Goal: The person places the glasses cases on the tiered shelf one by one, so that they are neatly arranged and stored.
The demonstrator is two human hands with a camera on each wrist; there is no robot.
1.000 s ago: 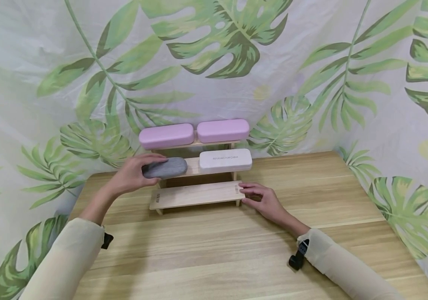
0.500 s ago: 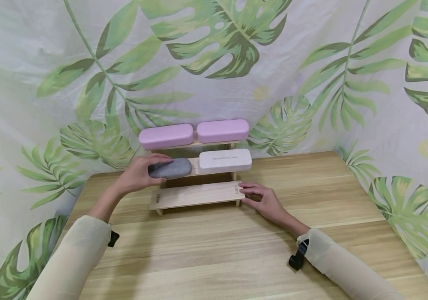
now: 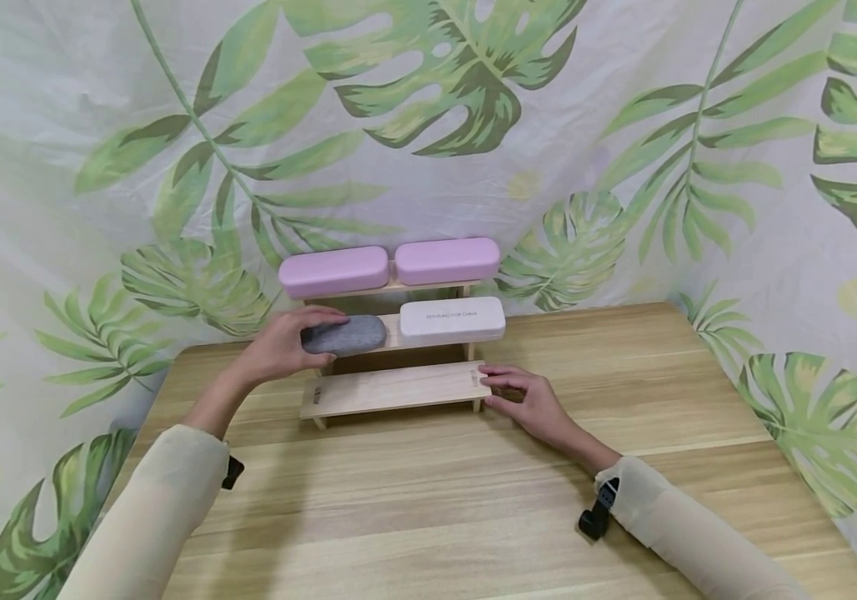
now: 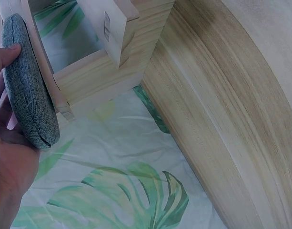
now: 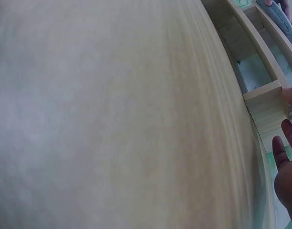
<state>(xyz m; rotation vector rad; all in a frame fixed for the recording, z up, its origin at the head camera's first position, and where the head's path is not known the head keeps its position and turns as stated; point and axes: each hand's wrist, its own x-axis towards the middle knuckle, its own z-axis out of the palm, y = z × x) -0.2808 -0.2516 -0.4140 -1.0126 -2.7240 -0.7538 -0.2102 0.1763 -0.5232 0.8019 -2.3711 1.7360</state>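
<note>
A grey fabric-covered glasses case (image 3: 346, 335) lies at the left of the middle step of a three-step wooden rack (image 3: 394, 390). My left hand (image 3: 278, 346) grips the case's left end, thumb at the front and fingers over the back. In the left wrist view, the same grey case (image 4: 29, 86) shows a seam along its edge. My right hand (image 3: 529, 406) holds the right end of the lowest step between thumb and fingers. A white glasses case (image 3: 453, 320) with printed lettering sits right of the grey one.
Two pink glasses cases stand side by side on the top step, a left one (image 3: 334, 271) and a right one (image 3: 447, 260). The rack stands toward the back of a wooden table (image 3: 428, 508), before a leaf-printed cloth (image 3: 586, 100).
My left hand has moved a little to the right with the grey glasses case, closer to the white case. My right hand has stayed at the rack's lowest step.
</note>
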